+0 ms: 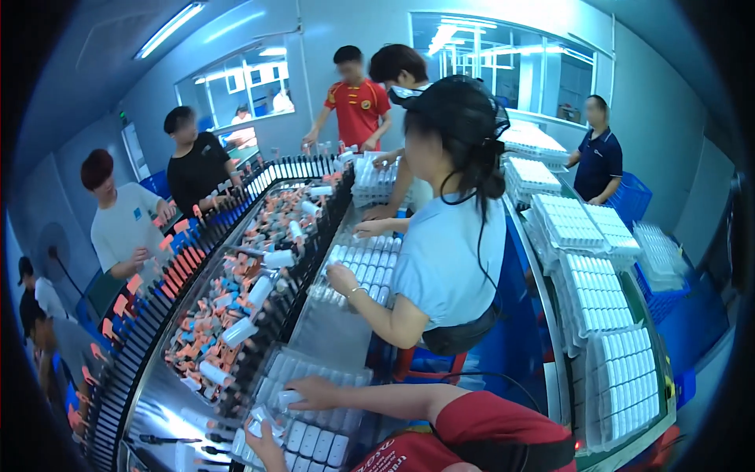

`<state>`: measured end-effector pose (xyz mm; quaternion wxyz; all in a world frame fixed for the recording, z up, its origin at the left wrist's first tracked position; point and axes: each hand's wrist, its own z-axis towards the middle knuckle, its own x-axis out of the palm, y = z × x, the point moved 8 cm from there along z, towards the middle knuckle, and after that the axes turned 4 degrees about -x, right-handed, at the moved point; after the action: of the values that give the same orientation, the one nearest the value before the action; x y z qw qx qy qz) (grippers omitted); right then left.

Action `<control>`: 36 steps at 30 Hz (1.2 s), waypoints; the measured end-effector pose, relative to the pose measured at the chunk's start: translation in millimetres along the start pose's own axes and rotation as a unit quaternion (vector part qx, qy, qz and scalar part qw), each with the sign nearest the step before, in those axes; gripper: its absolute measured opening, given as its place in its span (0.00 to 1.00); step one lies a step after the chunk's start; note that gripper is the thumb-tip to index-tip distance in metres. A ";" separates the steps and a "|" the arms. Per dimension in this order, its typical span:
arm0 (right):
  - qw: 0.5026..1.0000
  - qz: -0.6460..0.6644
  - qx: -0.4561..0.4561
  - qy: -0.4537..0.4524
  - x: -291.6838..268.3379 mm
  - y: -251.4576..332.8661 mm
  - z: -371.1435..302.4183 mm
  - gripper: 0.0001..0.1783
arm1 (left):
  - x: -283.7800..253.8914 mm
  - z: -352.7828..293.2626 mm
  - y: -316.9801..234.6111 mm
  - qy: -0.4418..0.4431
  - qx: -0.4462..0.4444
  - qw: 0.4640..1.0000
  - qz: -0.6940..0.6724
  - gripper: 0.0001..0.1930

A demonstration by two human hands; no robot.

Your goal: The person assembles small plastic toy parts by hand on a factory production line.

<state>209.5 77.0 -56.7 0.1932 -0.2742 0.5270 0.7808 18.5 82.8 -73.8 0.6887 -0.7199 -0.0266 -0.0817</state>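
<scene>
Clear tray [314,440] on steel conveyor table [157,393]

Stacked clear blister trays [621,385] at right

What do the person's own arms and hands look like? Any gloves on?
No gloves. The left hand and right hand are bare, and no watch or band shows at the wrists. The right arm is uncovered up to a short red sleeve. More red cloth with white marks shows at the lower edge.
</scene>
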 end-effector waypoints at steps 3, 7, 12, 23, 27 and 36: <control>0.999 0.032 0.004 0.005 -4.0 -4.4 -0.6 0.28 | -11.9 19.0 17.7 0.002 0.035 0.998 0.048 0.16; 0.998 0.054 -0.029 0.022 -3.4 -11.5 2.5 0.29 | -14.8 25.2 20.9 -0.011 0.024 0.998 0.065 0.16; 0.989 0.075 -0.077 0.100 -7.7 -10.1 -3.1 0.29 | 14.5 6.7 -15.9 -0.029 0.004 0.998 0.059 0.15; 0.989 0.074 -0.083 0.101 -18.5 4.7 -4.7 0.27 | -7.2 5.9 4.3 -0.053 0.006 0.997 0.052 0.19; 0.988 0.064 -0.091 0.105 -18.9 6.0 -5.2 0.27 | 3.5 2.2 -7.3 -0.048 0.005 0.997 0.066 0.16; 0.991 0.027 -0.102 0.088 -18.3 9.5 -2.8 0.26 | 8.5 -3.0 -13.5 -0.035 0.020 0.997 0.059 0.15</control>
<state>218.6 70.6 -39.2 0.0963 -0.3461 0.4665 0.8083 24.6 79.8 -59.1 0.7049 -0.7091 -0.0103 -0.0150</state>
